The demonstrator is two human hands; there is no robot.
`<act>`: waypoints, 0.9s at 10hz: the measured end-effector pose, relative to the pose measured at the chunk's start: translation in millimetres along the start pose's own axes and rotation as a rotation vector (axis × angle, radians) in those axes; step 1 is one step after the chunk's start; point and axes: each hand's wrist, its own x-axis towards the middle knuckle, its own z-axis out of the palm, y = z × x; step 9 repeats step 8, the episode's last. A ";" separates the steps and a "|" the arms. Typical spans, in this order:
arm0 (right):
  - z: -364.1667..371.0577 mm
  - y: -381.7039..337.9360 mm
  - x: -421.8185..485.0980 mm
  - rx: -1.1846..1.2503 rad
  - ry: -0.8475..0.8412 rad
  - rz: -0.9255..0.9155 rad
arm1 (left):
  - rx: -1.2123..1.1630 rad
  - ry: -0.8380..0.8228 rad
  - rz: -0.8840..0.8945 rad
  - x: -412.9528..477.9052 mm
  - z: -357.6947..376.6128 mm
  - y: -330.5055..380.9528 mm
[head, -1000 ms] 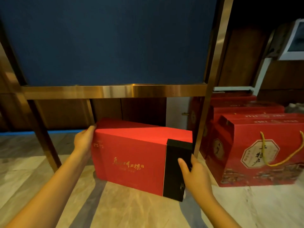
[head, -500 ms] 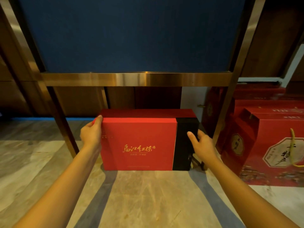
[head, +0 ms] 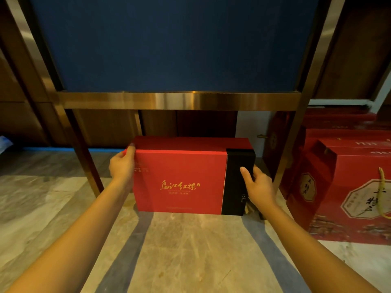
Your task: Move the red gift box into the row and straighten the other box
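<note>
While standing upright on the marble floor [head: 186, 250] beneath a brass-coloured frame [head: 179, 100], held at both ends. Left hand [head: 122, 166] clasped round the left end of the red gift box [head: 179, 176], thumb hooked over the top corner, fingers out of sight behind. Box itself bright red across most of its front, with gold calligraphy near the middle and a line of small print below, too fine to read; at the right end, a black band [head: 238, 182] running top to bottom. Long axis level, left to right, broad face turned squarely toward the camera, top edge parallel to the frame's crossbar. Closed; contents cannot be told. Right hand [head: 259, 187] gripping the black end, thumb pressed flat on the front, fingers wrapped round the side. Set between the frame's two front legs, under a dark blue panel [head: 175, 43]. Further right, past the right leg, a row of red carrier boxes [head: 349, 187] on the floor, one behind another, nearest one printed with an octagonal emblem and fitted with a yellow cord handle [head: 382, 193]; all shut.
</note>
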 end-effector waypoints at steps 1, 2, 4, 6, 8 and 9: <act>2.5 1.3 -1.0 -0.021 0.009 -0.004 | 0.064 0.015 0.025 -1.2 2.7 -1.2; 4.1 2.5 -5.8 -0.013 0.012 -0.011 | 0.102 0.034 0.046 -6.4 5.0 -2.0; 2.0 3.2 -7.6 0.037 -0.053 0.008 | 0.147 -0.028 0.088 -31.9 9.8 -11.7; 1.7 23.7 -7.2 -0.115 -0.288 0.127 | 0.395 -0.064 0.091 -54.3 4.4 -50.2; -3.7 35.0 -24.5 -0.237 -0.503 0.119 | 0.850 -0.349 -0.017 -93.3 17.7 -79.1; -3.7 35.0 -24.5 -0.237 -0.503 0.119 | 0.850 -0.349 -0.017 -93.3 17.7 -79.1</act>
